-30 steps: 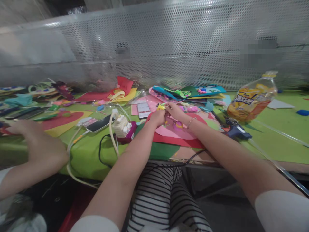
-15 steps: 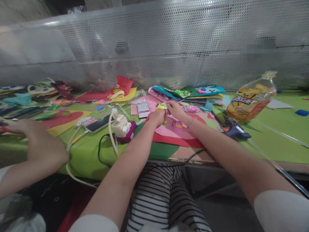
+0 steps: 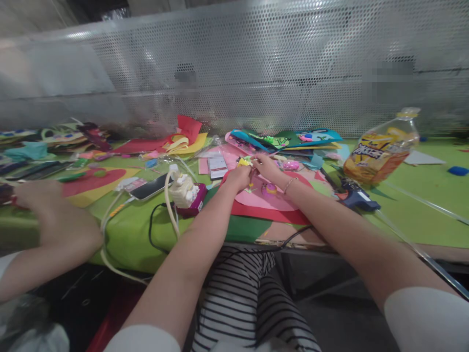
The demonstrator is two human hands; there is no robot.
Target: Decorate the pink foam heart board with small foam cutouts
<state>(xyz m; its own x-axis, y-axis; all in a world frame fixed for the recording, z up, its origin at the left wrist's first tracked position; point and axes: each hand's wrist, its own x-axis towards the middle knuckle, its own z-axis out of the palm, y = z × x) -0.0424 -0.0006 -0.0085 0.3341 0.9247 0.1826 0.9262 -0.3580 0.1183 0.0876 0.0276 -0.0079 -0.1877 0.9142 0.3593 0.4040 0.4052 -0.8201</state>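
Observation:
My left hand (image 3: 241,177) and my right hand (image 3: 266,167) meet over a pink paper shape (image 3: 252,199) on a red sheet (image 3: 271,215). A small yellow piece (image 3: 242,162) shows at the fingers of the left hand, which are closed on it. The fingers of my right hand are pinched together close beside it; what they hold is too small to make out. On the pink paper, below my right hand, lies a purple and yellow round piece (image 3: 269,188). A bright pink piece (image 3: 290,165) sits beyond the right wrist.
A glue gun (image 3: 361,198) and a large drink bottle (image 3: 383,146) stand to the right. Left are a power adapter (image 3: 188,195) with cables and a phone (image 3: 154,187). Colourful felt work (image 3: 286,139) lies behind. A co-worker's arm (image 3: 66,225) reaches in at far left.
My two hands stay together at nearly the same spot, with only slight finger movement. The co-worker's hand at far left has shifted a little.

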